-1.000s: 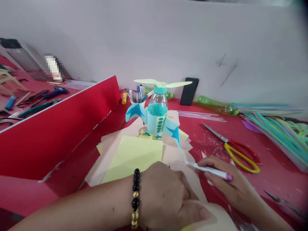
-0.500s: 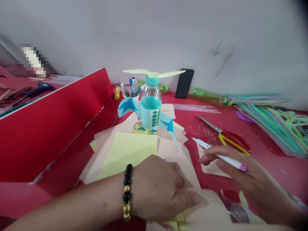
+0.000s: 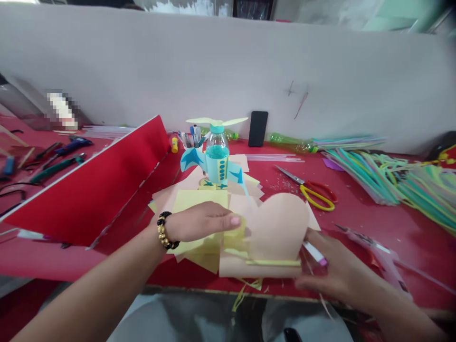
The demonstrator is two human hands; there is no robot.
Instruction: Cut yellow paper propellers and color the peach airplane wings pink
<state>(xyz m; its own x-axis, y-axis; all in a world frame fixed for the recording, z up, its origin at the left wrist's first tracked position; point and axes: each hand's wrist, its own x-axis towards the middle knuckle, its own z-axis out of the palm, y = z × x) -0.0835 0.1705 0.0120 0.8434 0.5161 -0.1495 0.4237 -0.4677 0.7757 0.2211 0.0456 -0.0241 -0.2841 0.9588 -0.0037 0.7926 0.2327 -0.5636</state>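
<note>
My left hand (image 3: 199,221), with a beaded bracelet at the wrist, has its thumb on a small translucent yellow paper piece (image 3: 235,237); its other fingers are mostly hidden. Beside it a peach paper sheet (image 3: 281,228) with a rounded top edge bends upright, a thin yellow strip (image 3: 272,262) along its lower part. My right hand (image 3: 331,261) holds a white marker (image 3: 314,252) with a purple end, close to the sheet's right edge. Behind stands a bottle craft (image 3: 217,164) with teal paper wings and a pale propeller on its cap.
Scissors (image 3: 309,187) with red and yellow handles lie to the right. A glue gun (image 3: 374,247) rests at the near right. A red board (image 3: 103,185) leans on the left. Behind are a pen cup (image 3: 191,138), a black phone (image 3: 258,129) and bundled straws (image 3: 370,175).
The view has tilted up and back, showing the table's near edge. My left hand has moved left; the peach sheet now bends upright. My right hand has come in beside it, marker still held.
</note>
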